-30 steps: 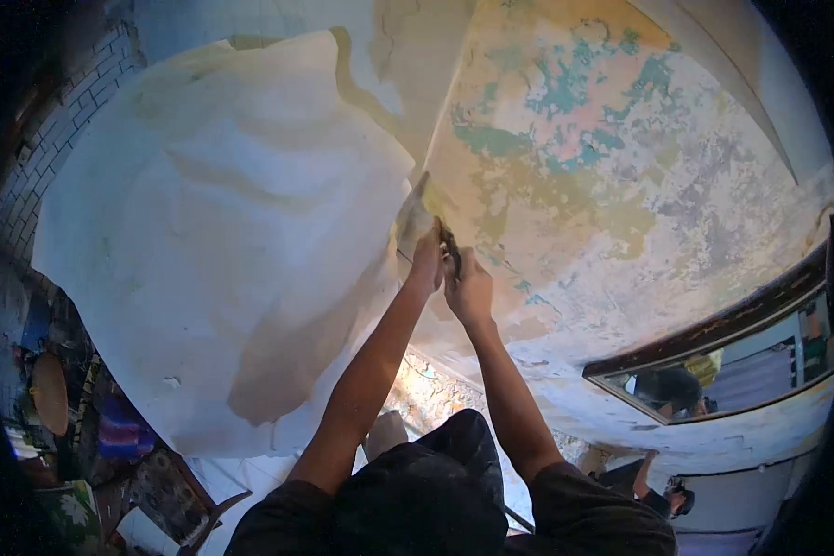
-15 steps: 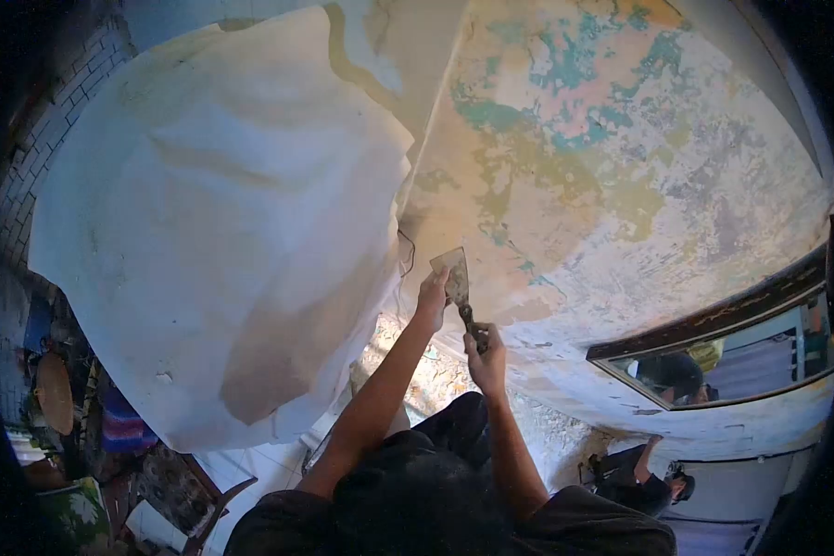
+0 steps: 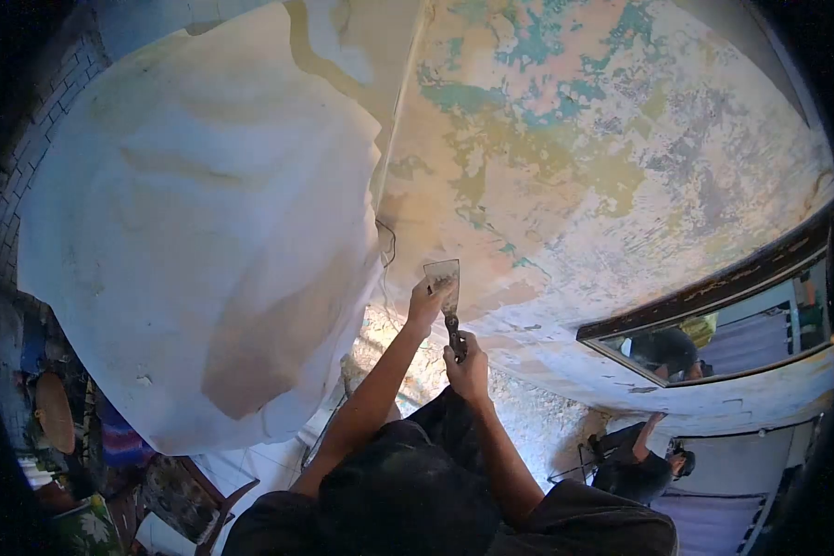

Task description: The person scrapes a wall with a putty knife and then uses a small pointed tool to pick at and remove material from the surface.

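Observation:
A scraper with a wide, stained metal blade (image 3: 448, 271) and a dark handle is held out in front of me, blade up. My right hand (image 3: 468, 369) is wrapped round its handle. My left hand (image 3: 425, 304) touches the left side of the blade, its fingers against the metal; whether they grip the edge is hard to see. Behind the blade stands a wall (image 3: 528, 176) with peeling patches of teal, olive and pink paint. A large pale sheet (image 3: 204, 222) hangs at the left, close to my left hand.
A dark-framed mirror (image 3: 713, 343) is on the wall at the right. Another person (image 3: 635, 473) in dark clothes is at the lower right, one arm raised. A wooden chair (image 3: 181, 496) stands at the lower left. Pale debris covers the floor below my hands. A thin wire hangs beside the sheet.
The view has shifted, so the wall and sheet appear further left. Both hands and the scraper have moved slightly left and down in view, and the blade is more upright.

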`<state>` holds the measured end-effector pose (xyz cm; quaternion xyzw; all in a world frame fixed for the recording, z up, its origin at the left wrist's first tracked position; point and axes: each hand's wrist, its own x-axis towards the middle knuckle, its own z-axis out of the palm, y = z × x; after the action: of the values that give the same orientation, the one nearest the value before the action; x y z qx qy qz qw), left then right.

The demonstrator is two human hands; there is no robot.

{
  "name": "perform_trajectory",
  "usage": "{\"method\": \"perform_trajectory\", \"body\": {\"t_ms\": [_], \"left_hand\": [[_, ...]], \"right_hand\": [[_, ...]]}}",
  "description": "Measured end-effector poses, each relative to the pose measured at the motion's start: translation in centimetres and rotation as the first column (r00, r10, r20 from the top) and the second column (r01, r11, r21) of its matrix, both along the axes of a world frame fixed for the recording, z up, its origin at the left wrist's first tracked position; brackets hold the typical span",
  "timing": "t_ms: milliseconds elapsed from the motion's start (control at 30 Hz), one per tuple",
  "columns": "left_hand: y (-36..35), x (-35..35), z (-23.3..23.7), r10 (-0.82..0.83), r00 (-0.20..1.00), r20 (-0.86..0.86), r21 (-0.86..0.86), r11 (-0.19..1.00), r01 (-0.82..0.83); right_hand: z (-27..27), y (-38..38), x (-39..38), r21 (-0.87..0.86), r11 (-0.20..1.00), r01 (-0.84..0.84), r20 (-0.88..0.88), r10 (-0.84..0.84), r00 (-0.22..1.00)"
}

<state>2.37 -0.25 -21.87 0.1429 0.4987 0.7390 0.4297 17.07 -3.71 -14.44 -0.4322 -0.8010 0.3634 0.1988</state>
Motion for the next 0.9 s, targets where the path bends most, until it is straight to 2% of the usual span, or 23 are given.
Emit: {"method": "perform_trajectory", "body": {"t_ms": [33,133,267,300,333,400,433,567,633,667,733,833,900], "left_hand": [[-0.1,-0.1,0.0,-0.003,1.000,0.000,-0.001,1.000,0.003],[-0.3,-0.3,-1.4,0.016,1.000,-0.016,0.029,0.999,-0.016],[-0.8,-0.4,-2.3,0.059,0.978,-0.201,-0.016,0.998,-0.064],[-1.1,-0.4,-2.2,0.064,0.961,-0.267,-0.047,0.996,-0.080],[-1.5,-0.5,-2.1,0.057,0.963,-0.264,-0.049,0.996,-0.072],[-2.4,-0.7,-2.2,-0.054,0.926,-0.373,-0.153,0.988,-0.004],[-2.7,-0.6,-2.3,-0.068,0.860,-0.506,-0.171,0.985,-0.023],[-3.5,-0.1,-1.7,-0.091,0.879,-0.467,-0.157,0.987,0.019],[-3.5,-0.1,-2.2,-0.205,0.876,-0.437,-0.212,0.970,0.121],[-3.5,0.0,-2.4,-0.207,0.875,-0.437,-0.211,0.970,0.124],[-3.4,0.3,-2.2,-0.368,0.872,-0.323,-0.292,0.915,0.278],[-2.9,1.0,-2.0,-0.432,0.844,-0.317,-0.341,0.883,0.323],[-2.9,1.5,-1.5,-0.409,0.841,-0.354,-0.325,0.897,0.300]], "right_hand": [[0.1,0.1,-0.2,0.069,0.998,-0.004,0.001,0.004,1.000],[0.7,-0.2,-0.8,0.122,0.993,0.009,0.045,-0.014,0.999],[-0.2,-0.2,-1.3,0.181,0.983,0.015,0.020,-0.019,1.000],[-0.2,-0.3,-1.6,0.149,0.989,0.026,0.020,-0.029,0.999],[-0.2,-0.4,-1.8,0.116,0.993,0.038,0.018,-0.040,0.999],[-0.1,-0.5,-2.0,0.092,0.994,0.054,0.026,-0.056,0.998],[-0.3,-0.5,-2.0,0.083,0.995,0.048,0.016,-0.050,0.999],[-0.8,-0.5,-1.7,0.100,0.994,0.048,-0.013,-0.047,0.999],[-0.7,-0.4,-1.4,0.088,0.995,0.057,0.001,-0.057,0.998],[-0.8,-0.2,-1.2,0.092,0.994,0.064,0.001,-0.064,0.998],[-0.7,0.0,-0.7,0.097,0.992,0.075,0.002,-0.076,0.997],[-0.2,0.4,-0.1,0.112,0.990,0.081,0.003,-0.082,0.997],[0.3,0.5,0.2,0.107,0.990,0.092,0.033,-0.096,0.995]]}}
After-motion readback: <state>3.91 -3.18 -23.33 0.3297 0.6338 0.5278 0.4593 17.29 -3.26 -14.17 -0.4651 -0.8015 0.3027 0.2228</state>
